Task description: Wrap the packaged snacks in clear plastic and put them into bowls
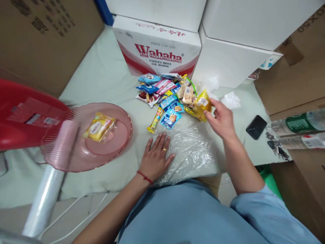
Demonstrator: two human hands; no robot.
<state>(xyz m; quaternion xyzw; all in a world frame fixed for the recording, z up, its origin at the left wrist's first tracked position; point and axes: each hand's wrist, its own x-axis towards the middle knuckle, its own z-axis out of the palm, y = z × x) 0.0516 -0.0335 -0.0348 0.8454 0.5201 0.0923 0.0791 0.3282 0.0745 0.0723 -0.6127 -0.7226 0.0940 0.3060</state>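
1. I think the step in hand is picking a yellow packet (202, 103) out of the snack pile (169, 98) on the bench (88, 78).
2. My right hand (220, 118) has its grip pinched on the packet's right side, thumb and fingers squeezing it. The packet is at the pile's right edge. I can't tell if it touches the snacks under it.
3. My left hand (156, 157) lies flat, palm down, fingers a bit apart, holding nothing. It is beside the clear plastic (195, 149).
4. The packet's long way seems to run from the white boxes (220, 61) toward the person, tipped a little. It's blurry, so I'm not sure. A white patch faces up.
5. I'd say the next move calls for a firm but soft pinch, so the wrapper doesn't slip or squash.
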